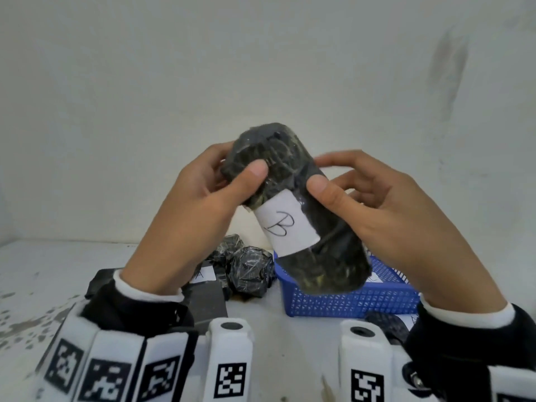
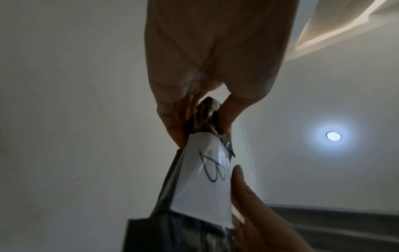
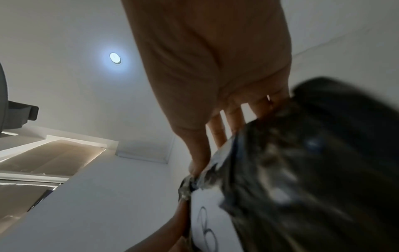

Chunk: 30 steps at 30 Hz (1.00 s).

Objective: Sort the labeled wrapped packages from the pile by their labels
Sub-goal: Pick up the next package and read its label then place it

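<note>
A long package [image 1: 293,210] wrapped in dark plastic is held up in front of the wall, its white label [image 1: 287,224] marked "B" facing me. My left hand [image 1: 232,175] grips its upper end, thumb on the front. My right hand [image 1: 324,175] holds its right side, thumb beside the label, fingers behind. The left wrist view shows the label [image 2: 207,177] and package tip [image 2: 207,116] between fingers. In the right wrist view the package [image 3: 302,179] is blurred and close.
Below on the white table [image 1: 43,268] lie several dark wrapped packages [image 1: 249,268], one with an "A" label [image 1: 203,275]. A blue mesh basket [image 1: 348,297] stands to the right, with another dark package [image 1: 385,323] in front of it.
</note>
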Each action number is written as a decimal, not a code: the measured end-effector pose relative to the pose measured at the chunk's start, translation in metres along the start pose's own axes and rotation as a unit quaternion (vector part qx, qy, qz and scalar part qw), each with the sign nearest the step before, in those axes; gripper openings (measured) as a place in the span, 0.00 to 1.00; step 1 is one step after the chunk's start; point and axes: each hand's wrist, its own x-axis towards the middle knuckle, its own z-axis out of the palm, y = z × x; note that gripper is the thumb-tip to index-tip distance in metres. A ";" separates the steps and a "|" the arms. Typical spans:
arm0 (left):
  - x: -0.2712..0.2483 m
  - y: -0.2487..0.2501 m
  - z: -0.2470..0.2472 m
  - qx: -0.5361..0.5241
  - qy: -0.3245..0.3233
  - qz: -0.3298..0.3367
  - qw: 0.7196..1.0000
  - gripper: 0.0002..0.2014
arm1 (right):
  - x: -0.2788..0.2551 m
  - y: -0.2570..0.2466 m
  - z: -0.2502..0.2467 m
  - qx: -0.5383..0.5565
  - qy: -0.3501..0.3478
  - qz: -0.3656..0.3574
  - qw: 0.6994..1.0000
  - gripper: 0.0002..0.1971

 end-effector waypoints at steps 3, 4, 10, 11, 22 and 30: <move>-0.003 0.001 0.007 0.037 -0.020 0.011 0.999 0.24 | 0.000 -0.001 0.000 -0.016 -0.021 -0.014 1.000 0.18; -0.003 0.001 0.008 0.038 -0.024 0.010 0.999 0.25 | 0.000 0.000 0.000 -0.019 -0.017 -0.018 1.000 0.15; -0.002 -0.004 0.006 0.089 -0.046 0.034 0.994 0.22 | -0.002 -0.001 -0.005 -0.021 0.013 -0.017 1.000 0.08; -0.002 -0.004 0.007 0.092 -0.044 0.037 0.994 0.22 | -0.002 -0.001 -0.005 -0.002 0.015 -0.012 1.000 0.06; -0.007 0.009 0.012 0.073 -0.053 0.031 0.995 0.16 | -0.001 -0.002 -0.004 0.056 0.027 0.000 0.998 0.22; 0.000 0.006 0.018 0.080 -0.037 0.001 0.996 0.14 | 0.003 -0.005 -0.006 0.010 -0.008 -0.003 1.000 0.11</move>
